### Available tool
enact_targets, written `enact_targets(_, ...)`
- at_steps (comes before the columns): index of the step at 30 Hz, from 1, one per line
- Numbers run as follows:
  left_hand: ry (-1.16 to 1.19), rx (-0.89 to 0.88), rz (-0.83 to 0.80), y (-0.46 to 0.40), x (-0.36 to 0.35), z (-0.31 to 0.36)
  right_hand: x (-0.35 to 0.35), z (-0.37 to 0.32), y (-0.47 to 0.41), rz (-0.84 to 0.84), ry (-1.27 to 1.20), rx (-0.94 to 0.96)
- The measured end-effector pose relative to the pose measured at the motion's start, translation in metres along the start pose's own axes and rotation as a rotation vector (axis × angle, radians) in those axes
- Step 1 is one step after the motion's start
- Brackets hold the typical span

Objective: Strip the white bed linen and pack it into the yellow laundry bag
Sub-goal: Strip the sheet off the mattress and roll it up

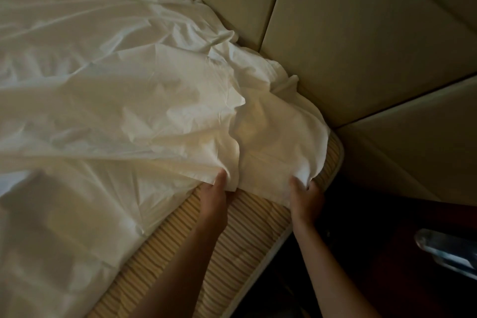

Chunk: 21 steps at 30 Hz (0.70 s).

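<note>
Both hands grip one white sheet [129,100] at the near right corner of the bed. It is thin, crumpled cloth, creased in long folds that fan away to the far left, and it is peeled back so that a striped tan mattress [247,230] lies bare beneath the wrists. The left hand [214,196] pinches a fold of the sheet's edge, with its fingers tucked under the cloth and out of sight. The right hand [305,195] curls round a bunched corner just beside the mattress's rounded corner. Padded beige panels [361,46] stand against the far side of the bed. A shiny, blurred object [446,253] at the right edge is cut off and too dim to name. Nothing in view is a bag or other container.
</note>
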State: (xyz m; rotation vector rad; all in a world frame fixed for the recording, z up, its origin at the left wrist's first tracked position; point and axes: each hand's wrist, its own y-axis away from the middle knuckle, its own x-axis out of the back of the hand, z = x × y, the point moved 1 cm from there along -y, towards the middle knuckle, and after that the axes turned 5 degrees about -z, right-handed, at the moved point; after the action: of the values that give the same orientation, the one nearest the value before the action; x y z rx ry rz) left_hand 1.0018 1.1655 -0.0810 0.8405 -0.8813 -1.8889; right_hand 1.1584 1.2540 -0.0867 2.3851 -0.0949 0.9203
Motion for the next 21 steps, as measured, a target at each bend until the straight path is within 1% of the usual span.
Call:
enact_targets(3,-0.011,-0.001,-0.029,0.007,0.001,0.002,-0.004,-0.011,0.021,-0.057,-0.112,0.133)
enact_targets(4,-0.061,-0.019,-0.037,0.010,0.003,0.002,-0.007,-0.018,0.030,-0.097,-0.185,0.174)
enact_targets(6,-0.294,-0.086,-0.046,0.018,0.007,0.007,-0.015,-0.031,0.045,-0.195,-0.316,0.219)
enact_targets(7,-0.414,-0.131,-0.028,0.023,0.009,0.010,-0.020,-0.037,0.051,-0.242,-0.342,0.238)
enact_targets(8,-0.481,-0.166,0.004,0.028,0.011,0.015,-0.024,-0.043,0.058,-0.276,-0.358,0.253)
enact_targets(10,-0.473,-0.180,0.041,0.039,0.015,0.028,-0.032,-0.051,0.065,-0.316,-0.356,0.254)
enact_targets(11,-0.393,-0.165,0.013,0.046,0.014,0.037,-0.035,-0.054,0.067,-0.360,-0.370,0.246)
enact_targets(13,-0.214,-0.167,-0.106,0.059,0.009,0.052,-0.039,-0.062,0.074,-0.529,-0.456,0.192)
enact_targets(14,-0.187,-0.187,-0.160,0.063,0.006,0.057,-0.041,-0.064,0.078,-0.628,-0.498,0.132)
enact_targets(16,-0.217,-0.224,-0.218,0.063,0.002,0.061,-0.044,-0.071,0.082,-0.780,-0.554,0.012)
enact_targets(17,-0.233,-0.226,-0.228,0.063,0.000,0.061,-0.046,-0.075,0.081,-0.823,-0.579,-0.042)
enact_targets(19,-0.251,-0.213,-0.249,0.062,0.001,0.059,-0.050,-0.088,0.078,-0.848,-0.572,-0.128)
enact_targets(21,-0.294,-0.202,-0.262,0.061,0.006,0.057,-0.055,-0.101,0.073,-0.873,-0.532,-0.149)
